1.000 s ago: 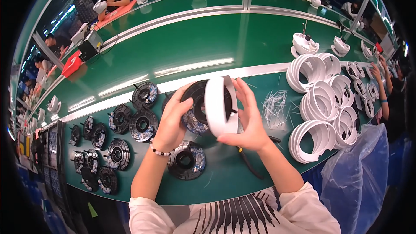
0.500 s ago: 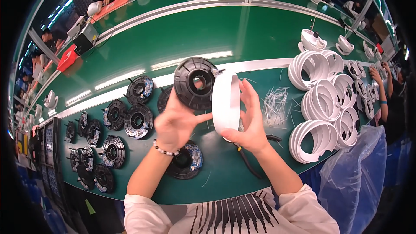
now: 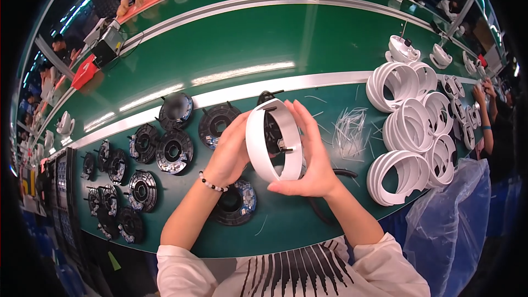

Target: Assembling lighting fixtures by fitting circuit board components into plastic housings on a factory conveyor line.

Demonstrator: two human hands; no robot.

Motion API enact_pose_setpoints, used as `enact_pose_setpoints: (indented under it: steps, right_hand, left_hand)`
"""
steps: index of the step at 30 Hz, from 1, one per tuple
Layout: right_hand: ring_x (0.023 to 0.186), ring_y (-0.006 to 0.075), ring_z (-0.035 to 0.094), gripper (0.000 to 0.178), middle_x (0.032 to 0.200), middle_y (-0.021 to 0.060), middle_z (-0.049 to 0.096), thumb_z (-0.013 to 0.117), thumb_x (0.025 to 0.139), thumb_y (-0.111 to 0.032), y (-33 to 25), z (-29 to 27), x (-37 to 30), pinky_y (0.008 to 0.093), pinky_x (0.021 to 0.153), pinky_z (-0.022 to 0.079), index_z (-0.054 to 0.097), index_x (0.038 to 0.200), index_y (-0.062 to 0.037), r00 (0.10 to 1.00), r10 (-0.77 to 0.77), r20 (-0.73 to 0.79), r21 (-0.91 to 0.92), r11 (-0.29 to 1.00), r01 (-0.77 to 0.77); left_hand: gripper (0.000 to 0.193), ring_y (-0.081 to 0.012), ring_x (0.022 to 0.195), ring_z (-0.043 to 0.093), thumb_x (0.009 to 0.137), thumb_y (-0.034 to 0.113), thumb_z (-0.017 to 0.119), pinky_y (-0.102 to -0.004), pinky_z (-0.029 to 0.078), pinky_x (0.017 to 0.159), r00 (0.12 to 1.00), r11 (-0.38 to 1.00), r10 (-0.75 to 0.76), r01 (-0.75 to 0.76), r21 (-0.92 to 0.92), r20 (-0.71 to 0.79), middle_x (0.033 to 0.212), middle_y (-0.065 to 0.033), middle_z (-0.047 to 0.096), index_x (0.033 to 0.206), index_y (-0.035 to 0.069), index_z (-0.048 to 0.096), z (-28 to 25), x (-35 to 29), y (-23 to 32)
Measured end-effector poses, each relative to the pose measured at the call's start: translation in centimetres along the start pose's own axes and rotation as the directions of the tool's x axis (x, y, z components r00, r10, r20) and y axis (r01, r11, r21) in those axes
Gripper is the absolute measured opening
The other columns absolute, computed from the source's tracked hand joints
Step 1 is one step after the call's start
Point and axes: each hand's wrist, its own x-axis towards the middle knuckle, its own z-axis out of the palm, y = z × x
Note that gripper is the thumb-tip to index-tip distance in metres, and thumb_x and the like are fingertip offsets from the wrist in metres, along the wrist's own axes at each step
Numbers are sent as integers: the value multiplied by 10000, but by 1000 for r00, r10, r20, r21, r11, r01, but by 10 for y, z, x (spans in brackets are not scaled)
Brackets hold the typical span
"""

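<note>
My right hand (image 3: 314,165) is closed round a white plastic ring (image 3: 257,146), thumb along its lower edge and fingers up its far right side. Behind the ring, and partly inside it, is a black round base (image 3: 272,132), mostly hidden; black posts show through the opening. My left hand (image 3: 234,151) is closed at the left of the ring, its fingers hidden behind it, with the black base. Below my left wrist lies another black base with a blue circuit board (image 3: 236,203). Dark tool handles (image 3: 345,173) stick out beside my right hand.
Several black bases with circuit boards (image 3: 175,151) lie to the left. White rings (image 3: 399,179) are stacked at the right, near a clear plastic bag (image 3: 448,214). Thin white strips (image 3: 350,135) are scattered between. A metal rail (image 3: 324,81) edges the green table. Other people work beyond.
The black base has moved right and down, behind and into the white ring. The ring has tilted and shifted left, its opening now facing me more. My hands have come together.
</note>
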Motion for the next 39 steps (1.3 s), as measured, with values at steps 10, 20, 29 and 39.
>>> enact_pose_setpoints:
  steps: [10,20,29,39]
  right_hand:
    - [1228,269,258,1145,1351,183,184,806,450,-256,-11,-10,3,366,994,227,108,1325,-15,989,7,145,-205,978,23]
    - [1097,255,428,1005,1235,161,325,781,519,-179,-23,-16,11,338,861,420,157,1283,12,958,53,-281,269,963,25]
    - [1179,245,325,1102,1297,154,245,811,500,-162,-15,6,-3,350,961,309,83,1307,23,984,22,-179,-106,994,-41]
    - [1130,236,384,1146,1288,209,263,841,429,-239,-14,3,-7,344,947,313,156,1303,44,985,50,-163,-81,995,-64]
  left_hand:
    - [363,-163,846,559,857,356,397,-389,501,701,992,989,-124,121,-89,-26,954,-53,562,1041,65,512,-2,2,4]
    - [332,-200,1037,478,831,85,375,-372,382,893,979,974,178,-190,-126,-97,1116,-92,499,1150,-1,410,0,-5,0]
    - [585,-295,1163,362,766,347,433,-468,239,986,937,902,48,107,-418,345,1249,-128,396,1248,31,335,2,-16,-7]
    - [512,-242,954,523,827,423,367,-382,430,841,995,889,-58,90,-450,83,1055,-138,532,1124,18,462,10,-6,-7]
